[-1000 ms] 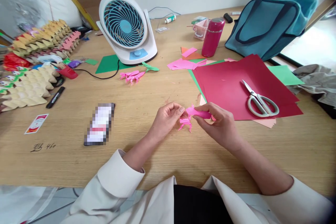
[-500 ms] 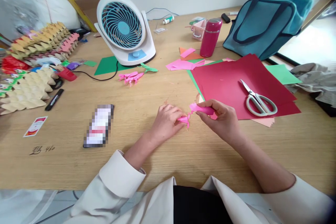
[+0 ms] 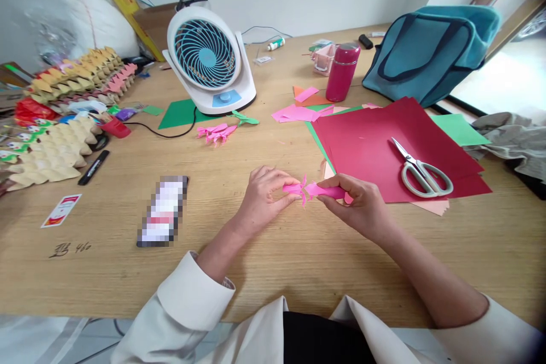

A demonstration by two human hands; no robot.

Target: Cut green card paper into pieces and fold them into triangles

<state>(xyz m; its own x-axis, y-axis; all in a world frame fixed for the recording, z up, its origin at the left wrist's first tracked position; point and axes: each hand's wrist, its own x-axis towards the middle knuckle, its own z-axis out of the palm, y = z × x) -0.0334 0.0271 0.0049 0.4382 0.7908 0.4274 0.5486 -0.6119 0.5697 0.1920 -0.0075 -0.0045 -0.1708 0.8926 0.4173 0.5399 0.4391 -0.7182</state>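
My left hand (image 3: 267, 196) pinches a small pink paper flower (image 3: 303, 187) whose narrow petals spread to the right. Facing it, my right hand (image 3: 356, 199) grips a folded pink paper piece (image 3: 328, 190) between thumb and fingers. The two paper pieces are very close together just above the table; whether they touch I cannot tell. Scissors (image 3: 420, 168) with white handles lie on the dark red paper sheets (image 3: 375, 136) to the right of my hands. Beyond my left hand rests a small cluster of pink paper pieces (image 3: 216, 133), beside a green paper piece (image 3: 244, 118).
A white fan (image 3: 209, 57) stands at the back left, its cord running left. A phone (image 3: 162, 210) lies left of my hands. At the back right are a magenta bottle (image 3: 342, 72) and a blue bag (image 3: 426, 54). Egg-tray cartons (image 3: 55, 148) fill the far left.
My left hand has turned the pink paper flower, so its petals now spread toward the right hand's piece. The whole view has shifted slightly.
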